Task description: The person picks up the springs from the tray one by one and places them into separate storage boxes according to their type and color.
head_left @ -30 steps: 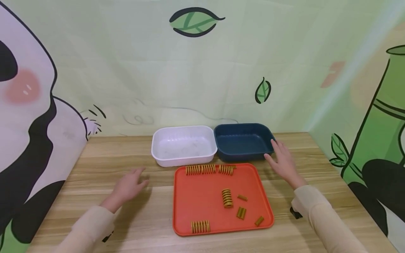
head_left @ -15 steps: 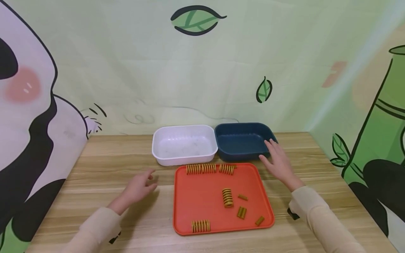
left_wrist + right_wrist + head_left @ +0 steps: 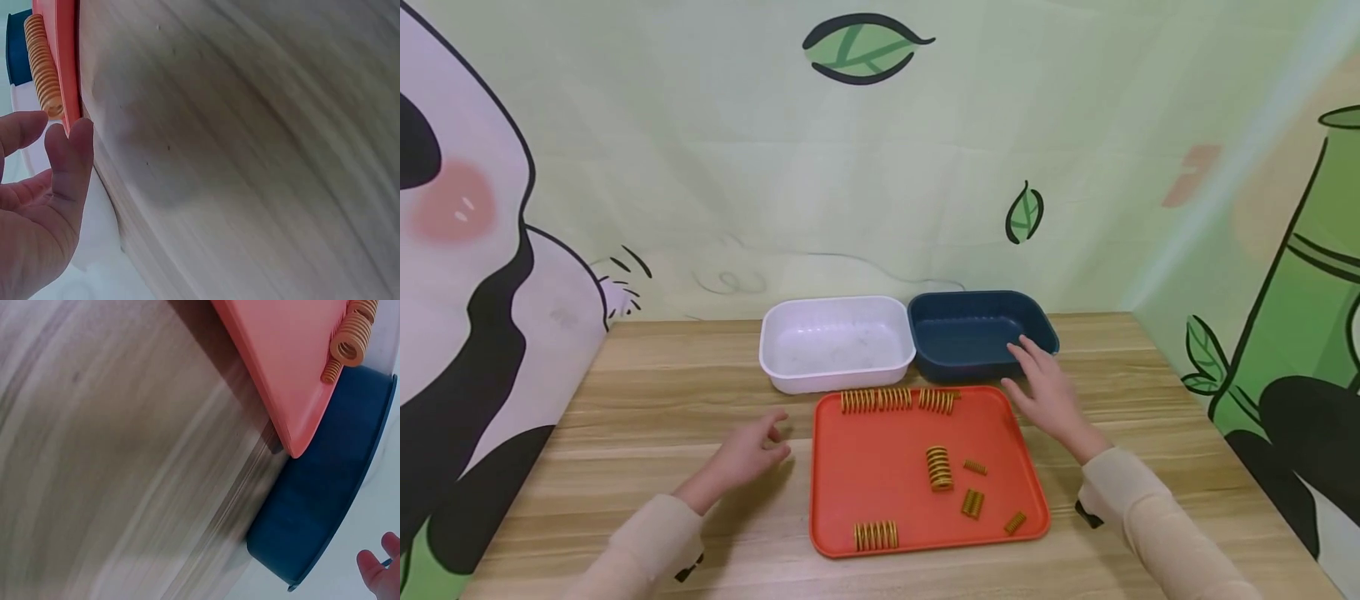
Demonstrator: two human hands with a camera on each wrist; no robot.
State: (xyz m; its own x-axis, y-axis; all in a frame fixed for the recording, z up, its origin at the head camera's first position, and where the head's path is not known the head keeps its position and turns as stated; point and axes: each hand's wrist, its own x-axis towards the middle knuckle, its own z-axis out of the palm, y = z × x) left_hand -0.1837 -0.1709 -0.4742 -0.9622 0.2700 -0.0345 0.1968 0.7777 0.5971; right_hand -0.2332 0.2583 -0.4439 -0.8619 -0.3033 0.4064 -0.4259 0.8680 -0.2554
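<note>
A red tray [image 3: 880, 467] lies on the wooden table with brass-coloured coil springs on it. Large springs [image 3: 876, 401] line its far edge, one large spring [image 3: 938, 468] lies right of the middle, and another large spring [image 3: 876, 536] is at the near edge. Smaller springs [image 3: 972, 503] lie toward the right side. My left hand [image 3: 741, 458] hovers left of the tray, fingers loosely bent and holding nothing. My right hand [image 3: 1047, 396] is over the tray's far right corner, in front of the navy bin [image 3: 966, 371], fingers spread and holding nothing.
A white bin [image 3: 838, 383] stands beside the navy bin behind the tray, with nothing inside. Behind the table [image 3: 677, 358] hangs a backdrop [image 3: 700, 167] printed with a panda, leaves and bamboo.
My left hand has moved right, closer to the tray. My right hand has moved left from the navy bin's right end toward the tray's corner. The springs have stayed put.
</note>
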